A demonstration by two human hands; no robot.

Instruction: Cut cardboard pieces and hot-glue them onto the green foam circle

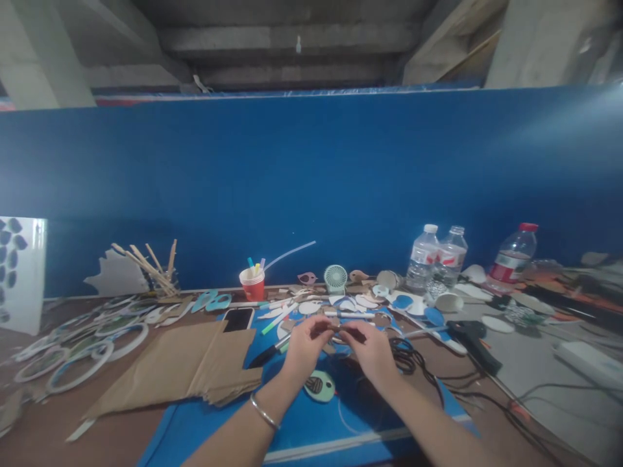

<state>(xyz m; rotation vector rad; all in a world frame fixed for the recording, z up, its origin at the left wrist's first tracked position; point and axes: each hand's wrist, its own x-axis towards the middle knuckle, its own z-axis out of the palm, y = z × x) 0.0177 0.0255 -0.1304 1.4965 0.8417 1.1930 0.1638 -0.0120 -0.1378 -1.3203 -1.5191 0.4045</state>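
Both hands meet over the blue mat [296,421]. My left hand [309,344], with a silver bangle on its wrist, pinches one side of a small brownish piece [335,327]. My right hand [372,353] pinches the other side; the piece is too small and blurred to name. Just below the hands lies a pale green bird-shaped cutout [320,386] with a dark patterned wing. Left of my left hand is a dark pen or marker [263,357]. White and blue paper cutouts [311,306] lie scattered beyond the fingers.
Cardboard sheets [165,363] and a phone [238,319] lie left, near white rings [80,370]. Behind stand a red cup [252,285] of markers and a small fan [335,279]. A glue gun [472,344], dark cables [413,360] and plastic bottles [423,256] are right.
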